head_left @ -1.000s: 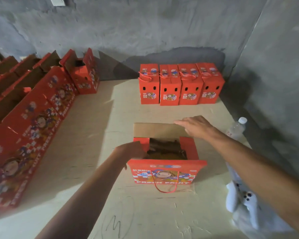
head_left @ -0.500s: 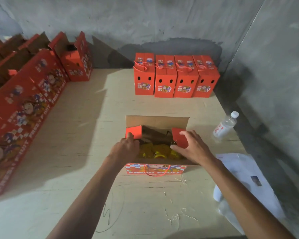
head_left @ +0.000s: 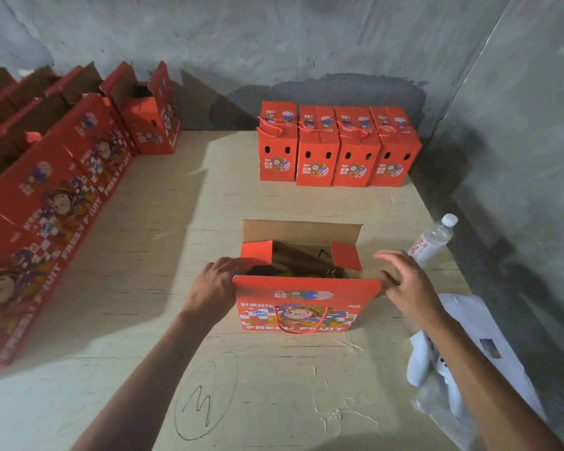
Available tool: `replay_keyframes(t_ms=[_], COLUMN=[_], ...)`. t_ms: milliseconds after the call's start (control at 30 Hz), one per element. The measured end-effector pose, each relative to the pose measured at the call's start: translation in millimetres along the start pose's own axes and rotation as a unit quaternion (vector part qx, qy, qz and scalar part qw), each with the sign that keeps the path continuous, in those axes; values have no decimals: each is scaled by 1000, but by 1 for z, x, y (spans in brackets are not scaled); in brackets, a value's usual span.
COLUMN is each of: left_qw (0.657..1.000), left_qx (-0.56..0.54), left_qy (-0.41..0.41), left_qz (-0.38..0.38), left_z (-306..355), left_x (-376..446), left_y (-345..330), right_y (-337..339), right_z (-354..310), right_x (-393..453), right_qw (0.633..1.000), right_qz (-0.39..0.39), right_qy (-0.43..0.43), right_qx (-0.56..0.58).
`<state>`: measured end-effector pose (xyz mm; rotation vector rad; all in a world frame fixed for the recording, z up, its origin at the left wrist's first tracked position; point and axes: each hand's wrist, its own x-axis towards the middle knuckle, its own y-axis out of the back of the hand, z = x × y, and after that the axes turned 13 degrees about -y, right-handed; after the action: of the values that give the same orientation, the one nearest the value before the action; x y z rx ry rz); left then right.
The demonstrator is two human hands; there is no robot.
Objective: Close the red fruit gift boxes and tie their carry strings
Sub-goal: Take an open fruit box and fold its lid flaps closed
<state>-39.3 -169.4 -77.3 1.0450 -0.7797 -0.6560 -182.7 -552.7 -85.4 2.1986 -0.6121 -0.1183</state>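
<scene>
The left hand (head_left: 214, 289) grips the left edge of the open red printed cardboard gift box (head_left: 298, 304) mid-bench; the right hand (head_left: 404, 284), fingers relaxed, touches its right flap. Its red carry string (head_left: 302, 330) hangs in front.

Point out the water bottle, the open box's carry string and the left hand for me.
water bottle (head_left: 432, 239): head view, on its clear body.
carry string (head_left: 302, 331): head view, bottom of the red loop.
left hand (head_left: 214, 289): head view, back of the hand.
</scene>
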Motion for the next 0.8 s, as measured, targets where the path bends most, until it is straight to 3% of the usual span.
replay_keyframes(t_ms=[100, 200, 333, 467, 533, 600, 667, 800], left_qw=[994, 983, 970, 947, 918, 887, 870, 902], left_qx=[-98, -164, -233, -295, -367, -402, -381, -183], left_qy=[42, 59, 68, 75, 90, 115, 124, 106], left_qz=[34, 54, -14, -100, -124, -193, -287, -377], left_z=[-11, -21, -24, -20, -18, -14, -9, 12], left_x=[-6, -13, -13, -7, -3, 3, 14, 30], left_y=[-8, -16, -11, 14, 18, 24, 30, 31], right_y=[-4, -12, -36, -45, -43, -38, -30, -8], right_z=[14, 17, 5, 6, 11, 14, 11, -3], right_x=[-1, -7, -15, -19, -19, -16, -11, 5], right_qw=[970, 950, 968, 1000, 996, 988, 979, 983], right_qz=[129, 175, 124, 26, -33, -100, -161, -161], right_qy=[134, 166, 166, 8, -72, -93, -99, -83], right_qx=[-154, -196, -144, 2, 43, 68, 76, 21])
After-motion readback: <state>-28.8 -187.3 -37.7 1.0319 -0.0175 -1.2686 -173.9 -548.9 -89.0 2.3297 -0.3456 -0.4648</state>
